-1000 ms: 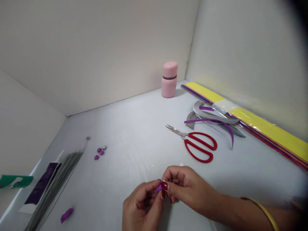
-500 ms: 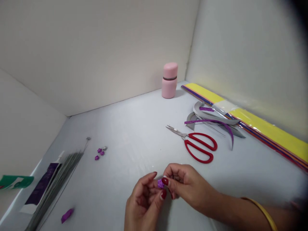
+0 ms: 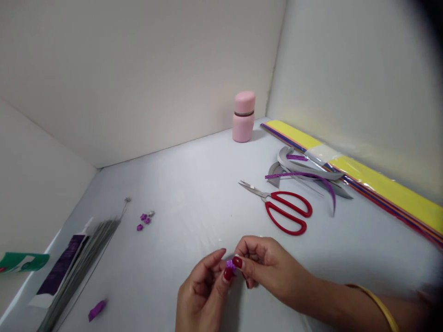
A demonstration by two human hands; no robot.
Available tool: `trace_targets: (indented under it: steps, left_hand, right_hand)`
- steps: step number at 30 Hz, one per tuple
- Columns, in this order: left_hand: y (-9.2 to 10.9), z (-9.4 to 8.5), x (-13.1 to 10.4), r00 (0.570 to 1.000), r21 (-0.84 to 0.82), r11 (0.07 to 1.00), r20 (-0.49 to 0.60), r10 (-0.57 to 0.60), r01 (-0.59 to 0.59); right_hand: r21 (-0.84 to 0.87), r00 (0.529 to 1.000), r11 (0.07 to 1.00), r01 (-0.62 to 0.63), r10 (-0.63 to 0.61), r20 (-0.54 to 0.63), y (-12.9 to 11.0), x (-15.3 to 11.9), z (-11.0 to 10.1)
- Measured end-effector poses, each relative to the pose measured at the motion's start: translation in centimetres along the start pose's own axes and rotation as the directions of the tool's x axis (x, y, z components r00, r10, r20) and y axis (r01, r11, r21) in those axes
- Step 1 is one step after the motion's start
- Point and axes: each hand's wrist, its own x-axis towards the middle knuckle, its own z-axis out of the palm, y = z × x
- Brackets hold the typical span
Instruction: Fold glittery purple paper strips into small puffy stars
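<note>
Between my fingertips is a small purple folded paper star (image 3: 230,265), partly covered by them. My left hand (image 3: 206,288) pinches it from the left, its thumb pressed on the front and the index finger stretched out above. From the right, my right hand (image 3: 266,263) pinches the same star between thumb and curled fingers. Red-handled scissors (image 3: 286,212) lie just beyond my right hand, blades pointing left. Off to the left sit several tiny purple paper stars (image 3: 140,227) with a silver one (image 3: 151,213) beside them.
Grey and purple paper strips (image 3: 304,175) lie behind the scissors, near a long pack of coloured paper (image 3: 346,173). A pink flask (image 3: 243,117) stands at the back wall. At left lie a bundle of grey wires (image 3: 83,263), a purple tube (image 3: 60,267) and a purple scrap (image 3: 97,310).
My left thumb has shifted slightly left and up across the star, which now looks turned a little. My right hand has hardly moved.
</note>
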Motion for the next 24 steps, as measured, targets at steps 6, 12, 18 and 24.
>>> trace_targets:
  steps: [6,12,18,24]
  left_hand:
    - [0.86,-0.24,0.52,0.99,-0.087,0.987,0.033,-0.135,0.138]
    - [1.0,-0.23,0.41,0.991,-0.1,0.987,0.041,-0.125,0.128]
    - [0.84,-0.27,0.35,0.991,-0.076,0.99,0.064,-0.114,0.118]
    - [1.05,-0.26,0.38,0.991,-0.042,0.991,0.05,-0.127,0.129]
  right_hand:
    - [0.013,0.999,1.0,0.016,-0.017,0.042,0.11,0.01,-0.17]
    - [0.128,0.991,0.984,-0.122,0.112,0.079,-0.2,0.12,-0.26]
    - [0.119,0.989,0.983,-0.143,0.137,0.058,-0.49,0.18,-0.38]
    - [0.09,0.991,0.988,-0.125,0.12,0.063,-0.07,0.15,-0.34]
